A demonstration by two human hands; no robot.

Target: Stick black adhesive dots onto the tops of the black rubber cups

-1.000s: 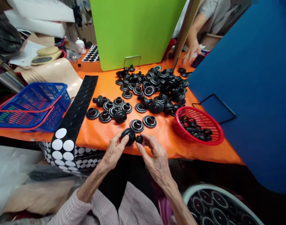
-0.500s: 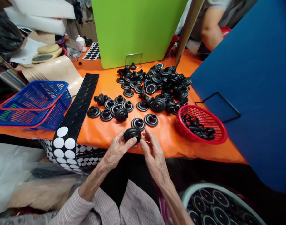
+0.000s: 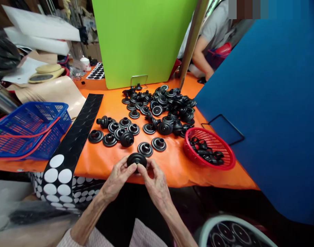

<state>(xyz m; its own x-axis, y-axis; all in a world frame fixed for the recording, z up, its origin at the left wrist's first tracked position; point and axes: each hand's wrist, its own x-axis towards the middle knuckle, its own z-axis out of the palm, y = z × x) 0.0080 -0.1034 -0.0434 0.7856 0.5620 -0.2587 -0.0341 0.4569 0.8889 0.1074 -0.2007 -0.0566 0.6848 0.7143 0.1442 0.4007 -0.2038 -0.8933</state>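
Note:
Both my hands meet at the table's near edge around a black rubber bellows-shaped part (image 3: 136, 160). My left hand (image 3: 117, 179) grips it from the left, and my right hand (image 3: 155, 185) pinches it from the right. Its domed top faces up, and my fingers hide its underside. Just beyond my hands, two similar flanged parts (image 3: 145, 149) (image 3: 158, 144) stand on the orange cover, and more lie in loose rows. A large heap of them (image 3: 167, 106) lies further back.
A red basket (image 3: 208, 147) holds black pieces at right. A blue basket (image 3: 31, 132) and a black sheet with white discs (image 3: 77, 127) lie left. Green (image 3: 141, 41) and blue (image 3: 262, 103) boards stand behind. A co-worker's arm (image 3: 203, 58) reaches in far right.
The part in my hands has turned, its domed top now upward and its narrow end hidden. My hands have drawn closer together. The co-worker's arm has returned toward the table.

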